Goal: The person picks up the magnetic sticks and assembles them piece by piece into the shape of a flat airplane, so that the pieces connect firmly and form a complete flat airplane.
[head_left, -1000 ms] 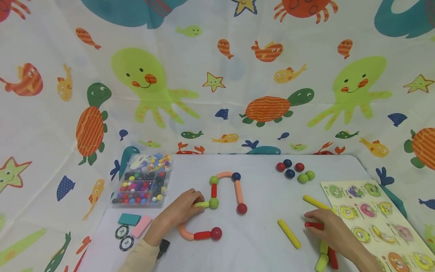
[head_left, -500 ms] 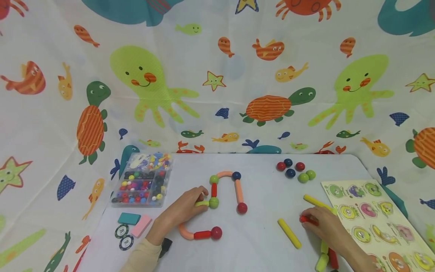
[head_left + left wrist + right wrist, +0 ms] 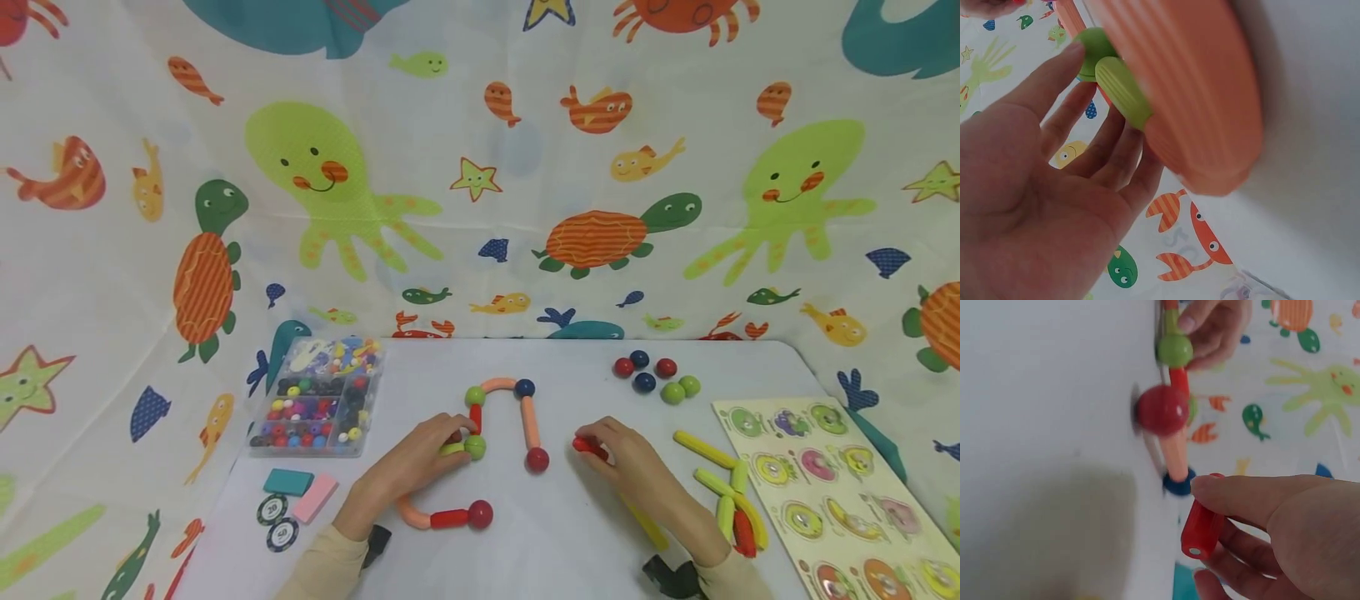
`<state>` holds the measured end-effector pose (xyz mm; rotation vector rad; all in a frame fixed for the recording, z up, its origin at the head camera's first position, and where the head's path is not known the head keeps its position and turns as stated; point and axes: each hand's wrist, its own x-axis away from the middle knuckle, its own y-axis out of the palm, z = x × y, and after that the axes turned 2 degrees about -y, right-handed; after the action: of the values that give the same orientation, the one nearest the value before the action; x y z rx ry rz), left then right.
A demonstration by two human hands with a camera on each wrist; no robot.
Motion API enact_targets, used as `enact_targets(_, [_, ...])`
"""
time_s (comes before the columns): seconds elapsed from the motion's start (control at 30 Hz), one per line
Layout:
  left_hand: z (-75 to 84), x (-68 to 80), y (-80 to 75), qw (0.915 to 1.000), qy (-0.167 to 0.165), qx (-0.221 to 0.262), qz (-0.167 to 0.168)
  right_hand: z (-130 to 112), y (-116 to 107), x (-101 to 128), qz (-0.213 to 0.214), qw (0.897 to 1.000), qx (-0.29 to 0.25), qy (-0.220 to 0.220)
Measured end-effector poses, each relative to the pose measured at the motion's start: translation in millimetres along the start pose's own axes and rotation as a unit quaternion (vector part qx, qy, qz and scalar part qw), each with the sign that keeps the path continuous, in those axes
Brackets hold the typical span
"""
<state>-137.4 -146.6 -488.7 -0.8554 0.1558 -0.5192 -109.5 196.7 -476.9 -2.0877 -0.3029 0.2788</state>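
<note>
My left hand (image 3: 420, 454) holds the join of a chain of magnetic sticks and balls, its thumb on the green ball (image 3: 1095, 53) and its fingers behind the short green stick (image 3: 1124, 90). A curved salmon stick (image 3: 1191, 94) looms large beside it. From that ball the chain runs through a red stick (image 3: 476, 419) and a second green ball (image 3: 476, 396) to a dark blue ball (image 3: 525, 388) and a red ball (image 3: 537, 460). Right of the chain, my right hand (image 3: 626, 462) pinches a loose red stick (image 3: 1202, 528), its metal end showing.
Nearer me, another red stick (image 3: 449, 519) ends in a larger red ball (image 3: 481, 514). Loose balls (image 3: 666, 367) lie at the back right. A yellow stick (image 3: 645, 521) and stick pile (image 3: 738, 492) lie by a puzzle board (image 3: 810, 467). A bead box (image 3: 318, 400) stands left.
My right hand has lifted the red stick away from the pile and carried it left, towards the chain. My left hand has shifted slightly right, closer to the green ball.
</note>
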Motion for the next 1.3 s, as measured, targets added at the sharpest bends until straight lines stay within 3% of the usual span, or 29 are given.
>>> enact_targets(0.17, [1.0, -0.3, 2.1, 0.9999, 0.01, -0.003, 0.001, -21, 17, -18, -0.005, 0.998, -0.012, -0.056])
enact_targets(0.4, [0.7, -0.4, 4.0, 0.9998, 0.019, -0.006, 0.006, -47, 34, -40, -0.032, 0.995, -0.043, -0.084])
enact_targets(0.6, [0.1, -1.3, 5.0, 0.9997, 0.026, 0.0, 0.005, -55, 50, -51, -0.046, 0.99, -0.048, -0.127])
enact_targets(1.3, [0.0, -1.3, 6.0, 0.999, 0.042, 0.011, 0.01, -60, 67, -58, -0.038, 0.99, -0.03, -0.135])
